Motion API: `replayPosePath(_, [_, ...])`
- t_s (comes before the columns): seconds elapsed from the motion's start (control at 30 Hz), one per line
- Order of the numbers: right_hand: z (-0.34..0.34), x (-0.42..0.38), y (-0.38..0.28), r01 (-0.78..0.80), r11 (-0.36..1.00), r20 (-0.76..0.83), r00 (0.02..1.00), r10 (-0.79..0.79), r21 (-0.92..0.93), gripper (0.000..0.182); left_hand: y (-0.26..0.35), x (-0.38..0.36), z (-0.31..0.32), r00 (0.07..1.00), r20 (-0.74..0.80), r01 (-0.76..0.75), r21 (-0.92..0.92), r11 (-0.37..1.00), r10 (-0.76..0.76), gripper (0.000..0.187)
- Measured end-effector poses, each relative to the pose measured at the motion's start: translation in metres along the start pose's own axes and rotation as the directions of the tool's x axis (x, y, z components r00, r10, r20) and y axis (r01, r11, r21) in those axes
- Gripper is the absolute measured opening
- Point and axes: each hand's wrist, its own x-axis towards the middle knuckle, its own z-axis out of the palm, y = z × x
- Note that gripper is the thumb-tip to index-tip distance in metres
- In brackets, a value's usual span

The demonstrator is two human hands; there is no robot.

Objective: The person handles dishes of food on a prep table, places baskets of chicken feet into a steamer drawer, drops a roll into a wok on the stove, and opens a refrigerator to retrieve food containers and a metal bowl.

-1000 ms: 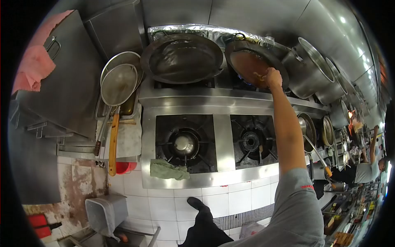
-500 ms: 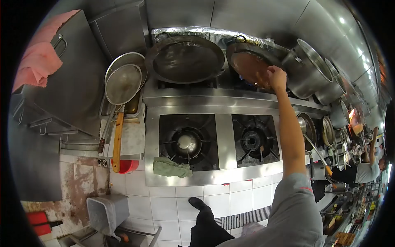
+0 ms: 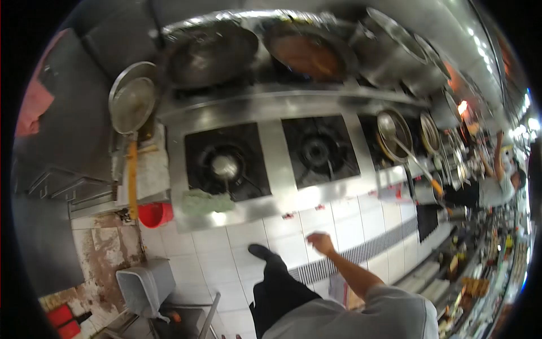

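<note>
My right hand (image 3: 320, 242) hangs over the white floor tiles, just in front of the stove's front edge. It is blurred, its fingers look curled, and whether anything is in them cannot be made out. My left hand is out of view. Behind the front burners, a wok (image 3: 309, 55) with reddish-brown contents stands at the back of the stove (image 3: 276, 152). To its left sits a dark, wide wok (image 3: 212, 56). A green cloth (image 3: 208, 202) lies on the stove's front left edge.
Two strainers (image 3: 133, 104) rest at the left, above a red bucket (image 3: 155, 214). A grey bin (image 3: 145, 285) stands on the floor. Large pots (image 3: 389, 56) are at the back right, and a ladle (image 3: 415, 161) lies across a pan. Another person (image 3: 497, 189) stands at the far right.
My right hand has moved from the reddish-brown wok back and down to above the floor. The view has shifted and tilted, and the picture is blurrier.
</note>
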Motion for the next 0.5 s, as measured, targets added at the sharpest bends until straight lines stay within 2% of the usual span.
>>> replayPosePath(0.03, [0.001, 0.005, 0.053, -0.219, 0.877, -0.037, 0.965, 0.259, 0.427, 0.024, -0.005, 0.008, 0.009, 0.991, 0.080, 0.118, -0.105, 0.987, -0.110, 0.071])
replayPosePath(0.07, [-0.010, 0.017, 0.083, -0.353, 0.606, 0.002, 0.865, 0.501, 0.713, 0.016, -0.008, 0.013, 0.009, 0.981, 0.153, 0.131, -0.078, 0.988, -0.118, 0.075])
replayPosePath(0.1, [-0.018, 0.037, 0.125, -0.338, 0.435, -0.032, 0.758, 0.652, 0.835, 0.023, -0.012, 0.016, -0.003, 0.979, 0.169, 0.122, -0.049, 0.991, -0.112, 0.075])
replayPosePath(0.13, [-0.039, 0.052, 0.124, -0.391, 0.336, -0.024, 0.621, 0.784, 0.857, 0.042, -0.011, 0.022, -0.011, 0.964, 0.263, 0.028, 0.034, 0.999, -0.036, 0.074])
replayPosePath(0.17, [-0.055, 0.064, 0.123, -0.368, 0.292, -0.049, 0.546, 0.836, 0.883, 0.058, -0.009, 0.031, -0.014, 0.935, 0.353, -0.070, 0.100, 0.993, 0.030, 0.075])
replayPosePath(0.2, [-0.063, 0.078, 0.139, -0.247, 0.200, -0.042, 0.528, 0.848, 0.948, 0.064, -0.006, 0.040, -0.017, 0.948, 0.300, -0.090, -0.060, 0.994, 0.104, 0.077])
replayPosePath(0.23, [-0.070, 0.096, 0.146, -0.086, 0.138, -0.078, 0.496, 0.865, 0.987, 0.069, -0.023, 0.047, -0.014, 0.949, 0.298, -0.090, -0.051, 0.995, 0.101, 0.077])
replayPosePath(0.3, [-0.095, 0.125, 0.135, 0.105, -0.054, -0.009, 0.519, 0.855, 0.993, 0.060, -0.064, 0.062, 0.011, 0.908, 0.141, -0.397, -0.017, 0.918, 0.395, 0.077])
replayPosePath(0.33, [-0.093, 0.143, 0.183, 0.190, -0.005, -0.129, 0.687, 0.715, 0.982, 0.060, -0.062, 0.067, 0.012, 0.915, 0.117, -0.386, -0.011, 0.922, 0.385, 0.077])
replayPosePath(0.37, [-0.088, 0.157, 0.222, 0.282, 0.019, -0.247, 0.805, 0.540, 0.959, 0.061, -0.063, 0.066, 0.007, 0.964, 0.212, -0.147, -0.069, 0.987, 0.158, 0.076])
replayPosePath(0.4, [-0.093, 0.148, 0.189, 0.387, 0.154, -0.406, 0.739, 0.537, 0.909, 0.054, -0.063, 0.063, 0.001, 0.945, 0.322, 0.103, -0.105, 0.989, -0.064, 0.076])
replayPosePath(0.43, [-0.092, 0.154, 0.197, 0.361, 0.200, -0.401, 0.655, 0.640, 0.911, 0.056, -0.051, 0.060, -0.003, 0.946, 0.315, 0.108, -0.106, 0.988, -0.070, 0.076])
replayPosePath(0.5, [-0.089, 0.143, 0.184, 0.306, 0.266, -0.404, 0.635, 0.659, 0.914, 0.069, -0.014, 0.058, -0.005, 0.974, 0.109, -0.175, -0.210, 0.962, 0.201, 0.075])
